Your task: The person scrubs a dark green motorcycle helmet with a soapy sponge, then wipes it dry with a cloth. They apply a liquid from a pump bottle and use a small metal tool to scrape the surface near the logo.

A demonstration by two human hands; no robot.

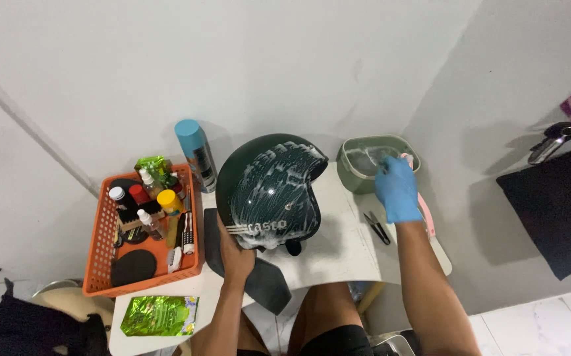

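A dark green helmet (271, 190) streaked with white foam stands on a small white table (338, 254). My bare left hand (234, 254) presses against its lower left rim, over a grey cloth (262, 283). My right hand (397, 189), in a blue glove, reaches into a green basin (351, 173) of water at the table's far right corner and grips something small with a pink end; what it is stays hidden.
An orange basket (101, 260) of small bottles, brushes and pads sits at the left. A blue spray can (196, 153) stands behind it. A green foil packet (160, 315) lies near the front edge. Small black snips (377, 227) rest right of the helmet. Walls close in behind.
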